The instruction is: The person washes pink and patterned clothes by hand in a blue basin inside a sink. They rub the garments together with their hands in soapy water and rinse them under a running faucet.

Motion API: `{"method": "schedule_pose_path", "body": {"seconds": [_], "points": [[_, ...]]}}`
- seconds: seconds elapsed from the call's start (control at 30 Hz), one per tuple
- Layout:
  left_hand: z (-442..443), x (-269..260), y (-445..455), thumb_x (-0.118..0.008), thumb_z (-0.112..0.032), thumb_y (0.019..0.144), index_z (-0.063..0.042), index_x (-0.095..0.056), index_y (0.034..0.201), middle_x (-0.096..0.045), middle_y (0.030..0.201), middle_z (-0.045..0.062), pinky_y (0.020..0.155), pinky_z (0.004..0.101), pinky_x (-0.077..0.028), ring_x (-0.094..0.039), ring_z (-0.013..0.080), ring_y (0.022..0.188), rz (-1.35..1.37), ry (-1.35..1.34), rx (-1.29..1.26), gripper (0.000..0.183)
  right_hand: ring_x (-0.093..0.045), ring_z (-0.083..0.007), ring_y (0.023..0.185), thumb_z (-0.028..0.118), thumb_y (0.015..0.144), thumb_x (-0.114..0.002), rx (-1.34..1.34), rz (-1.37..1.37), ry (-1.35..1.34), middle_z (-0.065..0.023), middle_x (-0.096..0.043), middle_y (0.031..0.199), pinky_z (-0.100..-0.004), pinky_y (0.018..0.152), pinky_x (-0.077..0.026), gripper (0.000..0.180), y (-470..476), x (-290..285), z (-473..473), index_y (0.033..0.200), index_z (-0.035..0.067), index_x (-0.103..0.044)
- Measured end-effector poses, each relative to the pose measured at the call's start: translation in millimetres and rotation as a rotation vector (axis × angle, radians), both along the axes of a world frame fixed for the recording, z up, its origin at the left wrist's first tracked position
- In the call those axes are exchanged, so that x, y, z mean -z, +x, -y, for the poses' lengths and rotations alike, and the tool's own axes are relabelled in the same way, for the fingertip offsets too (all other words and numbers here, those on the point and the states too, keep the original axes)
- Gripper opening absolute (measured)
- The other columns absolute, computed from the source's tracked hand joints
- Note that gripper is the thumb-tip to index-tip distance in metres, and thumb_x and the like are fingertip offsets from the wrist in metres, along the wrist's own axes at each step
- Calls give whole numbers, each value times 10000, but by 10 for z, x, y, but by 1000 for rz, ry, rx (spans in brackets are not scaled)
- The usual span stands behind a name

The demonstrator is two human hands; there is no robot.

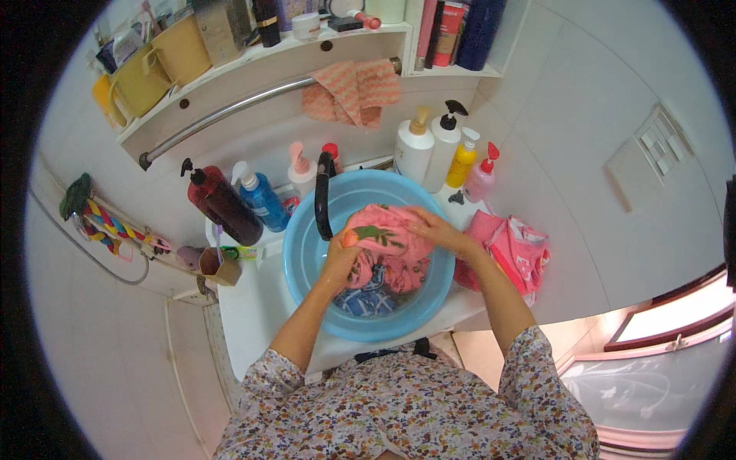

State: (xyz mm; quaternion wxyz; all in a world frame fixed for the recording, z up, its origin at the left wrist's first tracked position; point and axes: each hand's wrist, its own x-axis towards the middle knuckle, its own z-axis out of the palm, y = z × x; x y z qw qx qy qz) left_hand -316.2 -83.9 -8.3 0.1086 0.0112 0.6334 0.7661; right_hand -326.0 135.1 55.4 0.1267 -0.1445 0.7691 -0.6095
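Note:
A light blue plastic basin (305, 305) stands on the white washbasin counter. Inside it, both of my hands hold a pink printed garment (376, 230), wet and bunched up. My left hand (342, 259) grips its left side, beside an orange and green print. On the upper right of the cloth, my right hand (431, 230) has its fingers curled over the fabric. Below the pink cloth, a blue patterned cloth (365, 302) lies at the bottom of the basin. A black faucet (323, 201) reaches over the basin's upper left part.
Left of the basin are a dark red pump bottle (224, 204), a blue pump bottle (264, 201) and a beige toothbrush cup (220, 269). Several pump bottles, one yellow (462, 164), stand behind at right. Folded pink cloths (512, 253) lie right. A towel (353, 92) hangs on a rail.

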Motion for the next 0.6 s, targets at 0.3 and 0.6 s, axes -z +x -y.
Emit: {"method": "schedule_pose_path", "body": {"seconds": [0.3, 0.6], "points": [[-624, -789, -213, -528, -24, 726, -29, -457, 1060, -539, 960, 87, 740, 302, -486, -556, 179, 862, 13, 351, 96, 342, -465, -215, 1099, 469, 883, -354, 106, 370, -841, -84, -447, 1245, -345, 926, -384, 576, -120, 1950, 102, 1303, 76, -318], [-554, -884, -534, -527, 13, 719, -51, -385, 1068, -508, 941, 115, 678, 313, -497, -557, 192, 787, -19, 594, -14, 382, -431, -367, 1101, 608, 805, -367, -182, 707, -1377, -72, -406, 1283, -620, 885, -315, 650, 223, 1027, 545, 1295, 184, -332]]}}
